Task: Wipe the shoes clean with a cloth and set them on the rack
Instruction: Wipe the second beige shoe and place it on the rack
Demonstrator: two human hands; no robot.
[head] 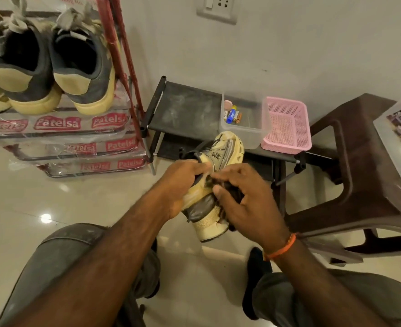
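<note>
My left hand (183, 178) grips the light, stiff-soled cream-and-grey sneaker (214, 185) at its firm midfoot while my right hand (242, 197) pinches a soft dark cloth (230, 197) against it.

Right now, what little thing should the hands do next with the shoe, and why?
Probably keep rubbing toward the heel. The left hand grips the cream and grey shoe in the air, and the right hand presses a dark cloth against its side. The shoe isn't on the rack yet, where another pair already sits, so wiping seems unfinished.
</note>
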